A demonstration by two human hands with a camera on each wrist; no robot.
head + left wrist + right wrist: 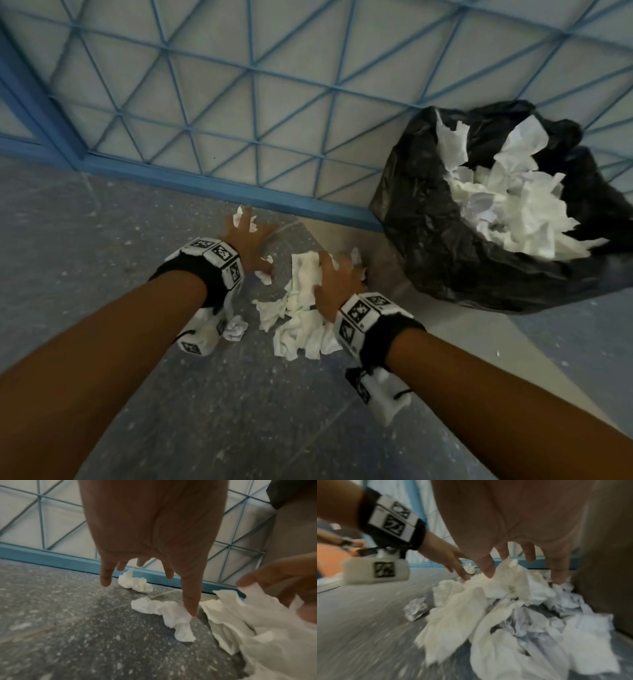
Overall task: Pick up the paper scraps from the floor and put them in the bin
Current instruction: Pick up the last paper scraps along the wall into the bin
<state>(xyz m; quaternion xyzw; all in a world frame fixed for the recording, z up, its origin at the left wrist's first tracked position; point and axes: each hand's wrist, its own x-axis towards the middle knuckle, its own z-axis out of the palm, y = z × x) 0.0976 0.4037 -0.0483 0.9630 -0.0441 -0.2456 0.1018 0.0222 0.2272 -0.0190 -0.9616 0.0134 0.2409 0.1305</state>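
A pile of white paper scraps (301,318) lies on the grey speckled floor (102,240). My right hand (339,274) rests on top of it with fingers spread, fingertips touching the paper pile (488,608). My left hand (255,246) hovers low with straight, spread fingers; its thumb touches a small twisted scrap (171,612). Another scrap (135,582) lies beyond its fingertips by the blue frame. A crumpled scrap (236,329) sits under my left wrist. The bin, lined with a black bag (428,240), stands to the right and holds several white papers (513,202).
A blue-framed panel with a blue lattice (239,102) runs along the floor just beyond my hands. A beige surface (387,274) lies between the pile and the bin. Open floor extends to the left and towards me.
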